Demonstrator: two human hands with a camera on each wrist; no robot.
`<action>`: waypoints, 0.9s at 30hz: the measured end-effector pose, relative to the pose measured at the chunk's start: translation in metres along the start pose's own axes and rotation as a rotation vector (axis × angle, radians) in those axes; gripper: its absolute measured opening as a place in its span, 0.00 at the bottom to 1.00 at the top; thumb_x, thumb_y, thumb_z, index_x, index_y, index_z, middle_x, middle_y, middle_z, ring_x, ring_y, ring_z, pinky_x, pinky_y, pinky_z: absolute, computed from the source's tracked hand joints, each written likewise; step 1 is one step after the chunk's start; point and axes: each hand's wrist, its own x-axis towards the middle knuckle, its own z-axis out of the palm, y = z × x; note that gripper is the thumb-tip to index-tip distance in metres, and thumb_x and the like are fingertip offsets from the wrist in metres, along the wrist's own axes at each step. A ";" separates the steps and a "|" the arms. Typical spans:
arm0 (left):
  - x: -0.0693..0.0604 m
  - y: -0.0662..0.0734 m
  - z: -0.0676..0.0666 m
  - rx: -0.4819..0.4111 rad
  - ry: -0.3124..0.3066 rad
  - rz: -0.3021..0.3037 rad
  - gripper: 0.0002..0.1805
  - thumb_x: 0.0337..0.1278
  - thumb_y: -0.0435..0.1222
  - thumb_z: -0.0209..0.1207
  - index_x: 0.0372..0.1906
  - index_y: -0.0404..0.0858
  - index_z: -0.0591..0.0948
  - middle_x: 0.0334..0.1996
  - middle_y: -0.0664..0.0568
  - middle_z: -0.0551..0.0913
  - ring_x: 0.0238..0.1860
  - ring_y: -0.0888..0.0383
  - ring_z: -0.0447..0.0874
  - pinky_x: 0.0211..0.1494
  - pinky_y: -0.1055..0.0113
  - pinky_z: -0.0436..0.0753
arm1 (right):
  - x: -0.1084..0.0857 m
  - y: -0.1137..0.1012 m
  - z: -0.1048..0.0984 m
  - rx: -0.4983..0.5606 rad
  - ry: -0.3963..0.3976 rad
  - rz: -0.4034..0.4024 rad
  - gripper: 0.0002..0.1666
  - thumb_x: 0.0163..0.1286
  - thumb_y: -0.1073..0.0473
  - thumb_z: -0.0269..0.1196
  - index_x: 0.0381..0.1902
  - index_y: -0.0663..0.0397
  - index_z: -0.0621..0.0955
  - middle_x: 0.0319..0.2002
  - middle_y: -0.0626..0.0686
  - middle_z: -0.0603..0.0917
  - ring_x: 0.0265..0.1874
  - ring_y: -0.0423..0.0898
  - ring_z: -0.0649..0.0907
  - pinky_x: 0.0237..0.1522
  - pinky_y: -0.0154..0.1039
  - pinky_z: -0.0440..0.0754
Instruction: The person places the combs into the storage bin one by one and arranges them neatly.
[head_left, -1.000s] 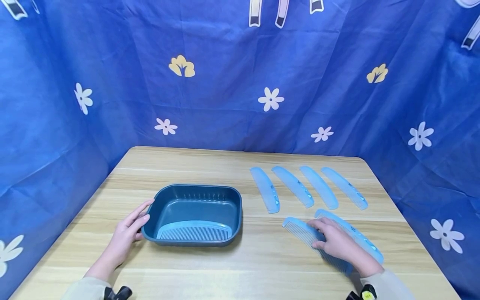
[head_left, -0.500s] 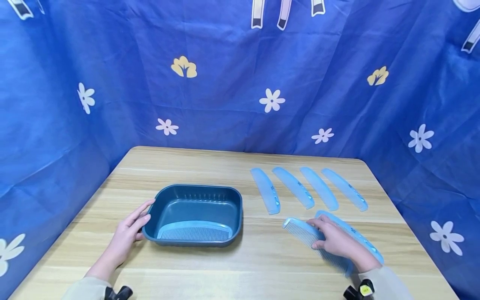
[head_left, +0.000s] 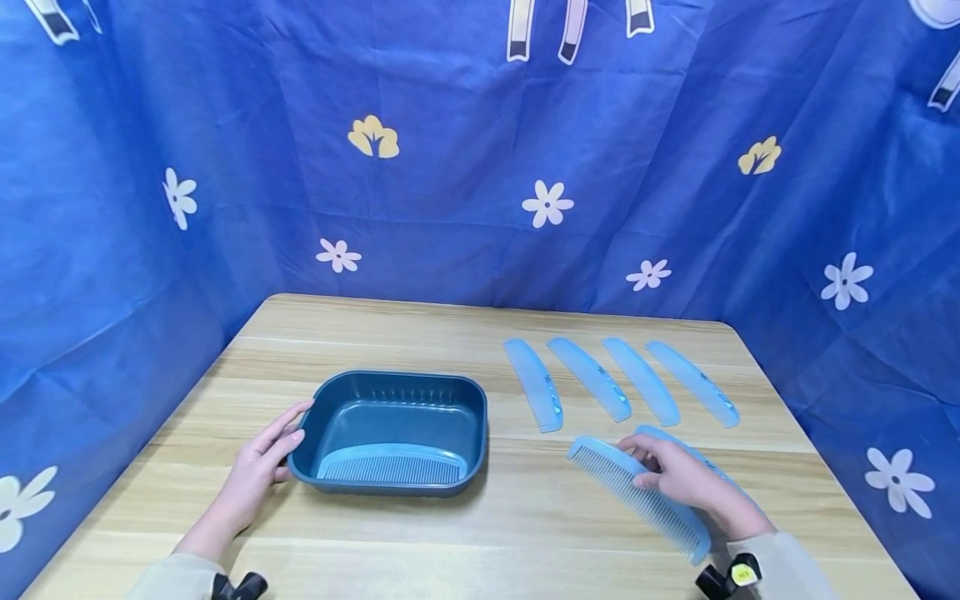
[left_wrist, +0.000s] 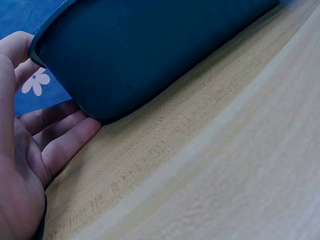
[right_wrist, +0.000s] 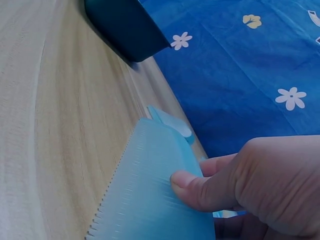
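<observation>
Pale blue, a comb is being pinched at its curved spine by the right hand, its thumb being pressed to one face, the other fingers being tucked behind. Its long axis is being held slantwise over the counter, one end being pointed to the far left, the other toward the sleeve, with the teeth being angled away from the palm. Well apart to the left of the comb, a dark teal tray is being gripped at its left end by the left hand, a digit being hooked at the rim and others being set low against the wall; another comb is being contained inside. By the right forearm, a further comb is being partly covered; beyond it, four combs are being displayed in a slanted row. Whether the pinched comb's lower edge is being rested on the counter cannot be told; its near end is being cut off in the right wrist view, and the right hand's rear fingertips are being hidden.
</observation>
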 end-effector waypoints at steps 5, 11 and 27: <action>0.000 0.001 0.000 0.030 0.007 -0.008 0.26 0.70 0.41 0.46 0.70 0.46 0.61 0.54 0.64 0.69 0.47 0.71 0.75 0.34 0.65 0.82 | 0.000 0.001 -0.002 0.062 -0.018 0.015 0.24 0.62 0.65 0.62 0.57 0.59 0.73 0.36 0.50 0.76 0.28 0.42 0.75 0.30 0.35 0.75; -0.001 0.001 0.000 0.036 0.007 -0.014 0.26 0.70 0.42 0.46 0.70 0.47 0.61 0.55 0.61 0.68 0.46 0.70 0.76 0.34 0.64 0.82 | 0.000 0.002 -0.004 0.130 -0.017 0.028 0.23 0.63 0.67 0.60 0.57 0.61 0.72 0.36 0.53 0.74 0.26 0.43 0.76 0.28 0.35 0.75; 0.000 0.000 -0.001 -0.007 -0.007 -0.001 0.26 0.70 0.40 0.46 0.70 0.45 0.61 0.54 0.70 0.70 0.46 0.69 0.77 0.33 0.65 0.82 | 0.005 -0.004 -0.006 0.187 0.060 0.023 0.25 0.63 0.67 0.61 0.58 0.60 0.72 0.37 0.55 0.75 0.26 0.45 0.75 0.28 0.35 0.76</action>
